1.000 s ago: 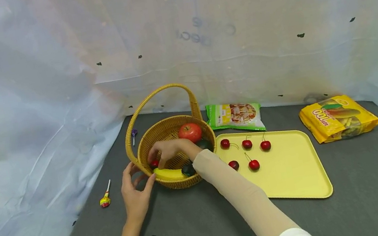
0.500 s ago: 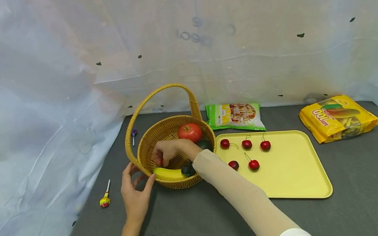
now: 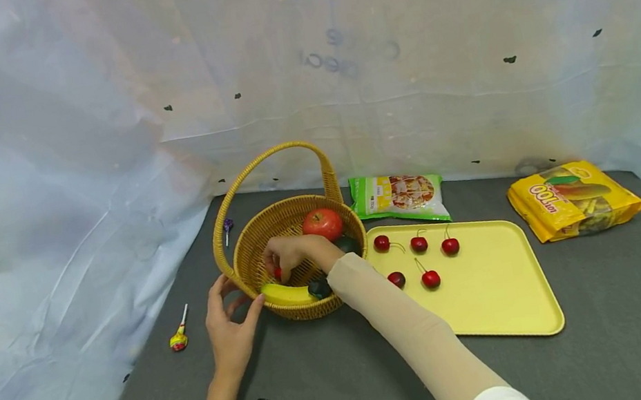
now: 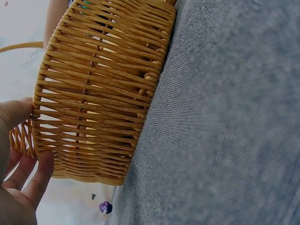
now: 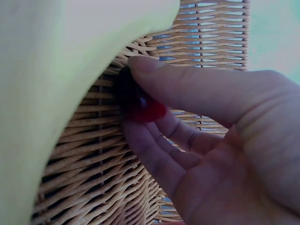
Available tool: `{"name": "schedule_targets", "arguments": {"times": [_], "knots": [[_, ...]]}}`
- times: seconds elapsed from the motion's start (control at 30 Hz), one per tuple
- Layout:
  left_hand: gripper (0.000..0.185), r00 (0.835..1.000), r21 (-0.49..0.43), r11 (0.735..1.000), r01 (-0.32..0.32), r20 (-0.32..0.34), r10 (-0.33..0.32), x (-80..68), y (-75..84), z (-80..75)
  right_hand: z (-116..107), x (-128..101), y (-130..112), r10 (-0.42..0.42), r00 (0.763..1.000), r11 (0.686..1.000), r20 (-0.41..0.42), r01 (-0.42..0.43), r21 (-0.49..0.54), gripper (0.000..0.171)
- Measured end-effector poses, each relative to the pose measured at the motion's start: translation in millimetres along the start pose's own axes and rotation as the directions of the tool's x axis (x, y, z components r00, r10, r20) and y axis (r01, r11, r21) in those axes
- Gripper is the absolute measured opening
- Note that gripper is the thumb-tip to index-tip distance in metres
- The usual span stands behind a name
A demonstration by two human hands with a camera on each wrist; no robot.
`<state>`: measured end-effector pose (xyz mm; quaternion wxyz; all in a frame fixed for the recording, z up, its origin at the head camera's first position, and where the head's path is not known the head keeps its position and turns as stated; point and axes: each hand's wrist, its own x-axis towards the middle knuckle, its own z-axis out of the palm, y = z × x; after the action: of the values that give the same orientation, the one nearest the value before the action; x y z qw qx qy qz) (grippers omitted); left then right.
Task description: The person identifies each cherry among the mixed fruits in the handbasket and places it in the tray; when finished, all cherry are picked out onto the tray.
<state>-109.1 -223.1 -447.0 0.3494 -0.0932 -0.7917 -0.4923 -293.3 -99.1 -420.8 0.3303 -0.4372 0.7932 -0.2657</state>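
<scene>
In the head view my right hand (image 3: 288, 254) reaches into the yellow wicker basket (image 3: 297, 312). Its thumb and fingers pinch a dark red cherry (image 5: 147, 110), seen close up against the wickerwork in the right wrist view. My left hand (image 3: 229, 326) grips the basket's left side by the foot of the handle, thumb at the rim and fingers against the outside. Inside the basket lie a yellow banana (image 3: 287, 295) at the front, a red apple (image 3: 322, 225) at the back right, and dark rounded things (image 3: 319, 288) beside them.
Right of the basket, a yellow tray (image 3: 498, 290) bears several cherries (image 3: 418, 244). A green snack bag (image 3: 398, 198) and a yellow bag (image 3: 575, 200) lie behind. Left are a yellow lollipop (image 3: 178, 339) and a purple lollipop (image 3: 227, 225). A sheet stands behind the dark table.
Inside the basket my right hand has shifted right from the left wall, and the cherry has moved with it. My left hand and the basket have stayed put.
</scene>
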Motion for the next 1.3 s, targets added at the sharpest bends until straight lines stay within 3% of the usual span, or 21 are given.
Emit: {"name": "schedule_targets", "arguments": {"times": [0.27,0.43,0.53,0.7,0.8,0.97,1.0,1.07,1.17,1.3], "knots": [[0.067,1.000,0.011,1.000,-0.016,0.000,0.016,0.0,-0.2,0.0,-1,-1,0,0.012,1.000,1.000,-0.022,-0.013,-0.015,0.021],[0.066,1.000,0.009,1.000,-0.008,-0.003,0.008,-0.5,0.1,-0.1,-4,0,1,-0.034,0.993,0.999,-0.116,0.034,0.000,0.020],[0.066,1.000,0.003,1.000,-0.006,-0.002,0.006,-0.8,0.0,-0.2,-8,-4,2,-0.086,0.977,0.996,-0.198,0.091,0.018,0.022],[0.066,1.000,-0.004,1.000,0.001,0.004,-0.001,-0.5,-1.4,-0.7,-27,-24,3,-0.207,0.930,0.971,-0.305,0.234,0.055,0.021],[0.066,1.000,-0.011,1.000,-0.007,0.001,0.007,-0.3,-2.7,-0.9,-45,-48,0,-0.250,0.880,0.950,-0.405,0.304,0.075,0.020],[0.068,0.999,-0.020,0.999,-0.042,-0.012,0.042,-0.7,-4.4,1.8,-60,-104,7,-0.263,0.756,0.879,-0.600,0.443,0.174,0.027],[0.069,0.999,-0.021,0.999,-0.047,-0.015,0.047,-1.1,-6.3,2.7,-60,-117,11,-0.259,0.744,0.868,-0.616,0.459,0.190,0.028],[0.070,0.998,-0.024,0.998,-0.053,-0.020,0.053,-2.4,-13.2,4.0,-56,-146,20,-0.234,0.733,0.867,-0.639,0.455,0.205,0.028],[0.073,0.999,-0.026,0.999,-0.048,-0.024,0.047,-4.9,-27.0,4.5,-46,-188,39,-0.182,0.733,0.897,-0.656,0.397,0.195,0.025],[0.075,0.999,-0.024,0.999,-0.025,-0.023,0.025,-7.2,-37.8,2.3,-26,-237,67,-0.052,0.723,0.955,-0.689,0.238,0.178,0.025]]}}
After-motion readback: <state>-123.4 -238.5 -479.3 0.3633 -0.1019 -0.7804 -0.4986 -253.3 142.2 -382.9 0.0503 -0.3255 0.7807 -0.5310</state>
